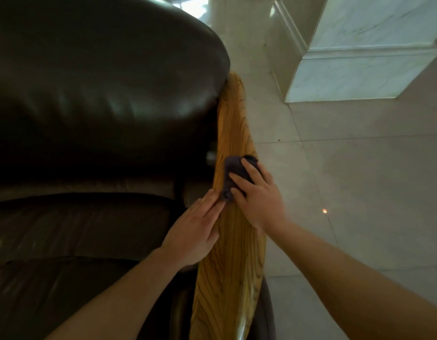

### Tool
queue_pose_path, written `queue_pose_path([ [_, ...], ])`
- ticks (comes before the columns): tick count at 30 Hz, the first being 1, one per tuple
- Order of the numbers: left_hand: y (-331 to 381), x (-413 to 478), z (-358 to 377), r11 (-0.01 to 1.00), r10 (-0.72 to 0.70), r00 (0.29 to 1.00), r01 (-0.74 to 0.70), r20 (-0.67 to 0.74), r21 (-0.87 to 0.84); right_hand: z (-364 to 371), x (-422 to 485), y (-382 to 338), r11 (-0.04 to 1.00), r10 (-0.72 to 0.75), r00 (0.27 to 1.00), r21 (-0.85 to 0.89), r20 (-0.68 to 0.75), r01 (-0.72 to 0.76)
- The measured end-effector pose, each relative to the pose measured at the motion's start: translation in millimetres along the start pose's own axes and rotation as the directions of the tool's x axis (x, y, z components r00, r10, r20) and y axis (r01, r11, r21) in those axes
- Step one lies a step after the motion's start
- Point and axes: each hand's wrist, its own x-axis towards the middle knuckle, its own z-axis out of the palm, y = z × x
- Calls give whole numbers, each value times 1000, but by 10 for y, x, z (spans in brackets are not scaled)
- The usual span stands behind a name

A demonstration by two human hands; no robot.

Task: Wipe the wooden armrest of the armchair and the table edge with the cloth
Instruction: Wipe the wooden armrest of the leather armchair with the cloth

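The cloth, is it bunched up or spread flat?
Bunched: the cloth sits crumpled under the right hand on the armrest.

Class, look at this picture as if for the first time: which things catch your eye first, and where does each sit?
The honey-coloured, strongly grained wooden armrest runs up the middle of the picture, bright against the dark brown leather armchair filling the left. Midway along it, the right hand presses a small dark grey cloth onto the wood, while the left hand lies flat on the armrest's inner edge just below the cloth. To the right is pale tiled floor.

Right hand point(260, 197) presses purple cloth point(233, 174) on wooden armrest point(231, 253); left hand point(192, 231) rests alongside.
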Motion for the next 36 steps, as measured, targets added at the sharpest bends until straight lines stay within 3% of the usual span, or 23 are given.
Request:
queue_pose_path([
  [2, -5, 2, 7, 1000, 12, 1000, -12, 3, 19, 48, 15, -95, 996, 75, 997, -37, -25, -76],
  [8, 66, -66, 39, 982, 37, 994, -54, 101, 179, 281, -1003, -170, 999, 27, 994, -35, -108, -31],
  [12, 52, -250, 137, 948, 100, 982, -143, 160, 284, 575, -1841, -372, 1000, 19, 997, -13, -72, -20],
  [17, 71, -249, 113, 953, 104, 981, -146, 164, 266, 934, -2655, -641, 969, -181, 979, -151, 94, 194],
  [24, 393, -250, 120, 945, -45, 976, -28, 214, 325, 899, -2470, -1028, 903, -351, 905, -168, 238, 395],
  [26, 487, -343, 199, 945, -8, 979, -60, 205, 323, 961, -2735, -1046, 854, -421, 862, -196, 283, 482],
  [28, 530, -485, 316, 933, 118, 973, -178, 199, 313, 938, -3025, -903, 833, -445, 852, -221, 276, 507],
  [31, 494, -612, 425, 900, 233, 945, -300, 230, 317, 812, -3384, -591, 899, -374, 898, -146, 231, 412],
  [33, 466, -628, 447, 881, 242, 939, -318, 244, 349, 777, -3500, -484, 987, -154, 984, -32, 90, 157],
  [34, 466, -628, 456, 876, 244, 939, -321, 244, 361, 783, -3481, -481, 994, 64, 998, 91, -8, -63],
  [35, 467, -628, 459, 874, 247, 939, -323, 240, 363, 793, -3394, -517, 913, 346, 936, 256, -70, -318],
  [36, 470, -632, 462, 873, 249, 939, -323, 236, 366, 793, -3251, -571, 735, 607, 792, 429, -70, -525],
])
